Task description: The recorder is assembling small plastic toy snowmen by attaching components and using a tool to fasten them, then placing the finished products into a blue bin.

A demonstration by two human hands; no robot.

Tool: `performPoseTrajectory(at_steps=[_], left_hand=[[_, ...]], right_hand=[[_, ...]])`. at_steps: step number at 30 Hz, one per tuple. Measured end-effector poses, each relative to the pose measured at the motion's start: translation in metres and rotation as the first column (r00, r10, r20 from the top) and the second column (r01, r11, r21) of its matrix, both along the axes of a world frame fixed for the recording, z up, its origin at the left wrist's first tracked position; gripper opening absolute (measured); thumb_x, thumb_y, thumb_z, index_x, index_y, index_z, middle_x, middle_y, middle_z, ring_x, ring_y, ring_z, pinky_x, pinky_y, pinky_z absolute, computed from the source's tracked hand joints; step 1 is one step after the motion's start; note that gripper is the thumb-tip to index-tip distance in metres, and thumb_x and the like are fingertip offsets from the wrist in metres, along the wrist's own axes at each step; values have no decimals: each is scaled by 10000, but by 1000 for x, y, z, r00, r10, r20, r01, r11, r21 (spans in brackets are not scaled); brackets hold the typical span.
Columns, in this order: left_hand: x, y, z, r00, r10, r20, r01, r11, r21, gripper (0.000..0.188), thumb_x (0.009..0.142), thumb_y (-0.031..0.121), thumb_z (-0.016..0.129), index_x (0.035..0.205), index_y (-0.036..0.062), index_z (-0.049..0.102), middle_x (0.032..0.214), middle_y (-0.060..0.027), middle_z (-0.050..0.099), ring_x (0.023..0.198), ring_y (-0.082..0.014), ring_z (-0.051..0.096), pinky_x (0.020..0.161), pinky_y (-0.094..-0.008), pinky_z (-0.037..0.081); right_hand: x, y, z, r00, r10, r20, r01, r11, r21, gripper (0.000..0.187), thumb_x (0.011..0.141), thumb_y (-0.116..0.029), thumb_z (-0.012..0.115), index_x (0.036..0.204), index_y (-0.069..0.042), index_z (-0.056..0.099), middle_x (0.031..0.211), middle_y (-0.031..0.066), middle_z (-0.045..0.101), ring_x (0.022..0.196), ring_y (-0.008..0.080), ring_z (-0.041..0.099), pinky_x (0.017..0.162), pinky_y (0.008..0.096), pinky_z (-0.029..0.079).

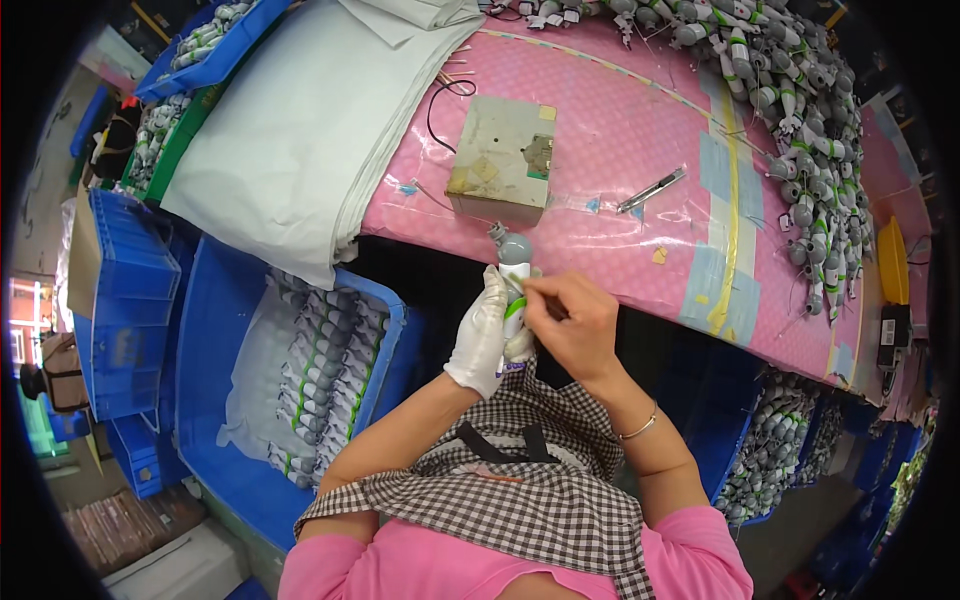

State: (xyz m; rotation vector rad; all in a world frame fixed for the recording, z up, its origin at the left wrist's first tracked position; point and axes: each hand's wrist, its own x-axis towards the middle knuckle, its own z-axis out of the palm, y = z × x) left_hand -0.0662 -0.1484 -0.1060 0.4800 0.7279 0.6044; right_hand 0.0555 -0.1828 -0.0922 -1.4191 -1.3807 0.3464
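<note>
My left hand (478, 338), in a white glove, is closed around a small toy figure (514, 250) with a grey round head, white body and green band. The figure stands nearly upright, its grey end pointing away from me toward the table's near edge. My bare right hand (580, 318) is closed in a pinch beside the figure's green band. Whatever its fingertips hold, if anything, is too small or hidden to make out. Just beyond the figure sits a worn grey metal box (490, 160) with a dark cable.
A utility knife (652, 190) lies on the pink plastic-covered table (610, 110). Many similar figures (800, 150) are heaped at the right. White sheets (290, 110) cover the table's left. A blue bin (215, 330) with rows of figures stands at my left; another lies low at right.
</note>
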Motion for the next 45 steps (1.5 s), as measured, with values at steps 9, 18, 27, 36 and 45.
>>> performPoseTrajectory(at_steps=[9,18,27,36,45], left_hand=[[4,-1,3,998,26,51,-25,999,-23,477,964,497,230,1020,111,505,596,14,441,410,-88,364,382,-238,285],[3,-1,-2,999,34,-17,-34,999,-11,463,969,486,224,1007,109,491,599,9,436,414,-89,363,388,-237,288],[2,-3,-2,1000,19,26,-19,999,29,411,976,459,261,984,115,486,659,-2,469,440,-89,398,395,-239,317],[-39,12,8,944,55,325,-22,994,-104,533,946,470,322,1208,31,470,1032,-84,559,852,-190,587,757,-364,523],[-116,32,18,863,238,446,-270,963,10,556,906,471,431,1305,86,393,1244,-135,509,1138,-312,507,921,-557,422]], right_hand=[[1,5,-6,996,-62,-65,67,995,72,96,709,32,665,798,-1,650,618,50,551,482,87,491,442,220,363],[6,2,0,996,54,75,-54,999,-3,101,719,55,650,809,12,638,640,58,566,524,87,537,474,211,413],[8,4,-3,998,23,52,-25,999,44,113,689,47,664,792,5,643,614,54,559,504,103,526,450,227,392],[41,35,22,984,-178,-8,179,982,61,62,774,-7,633,828,-5,663,698,33,621,566,60,529,521,209,415],[81,92,6,771,-174,613,180,982,52,160,838,-131,581,923,-21,661,825,126,645,736,262,607,694,337,471]])
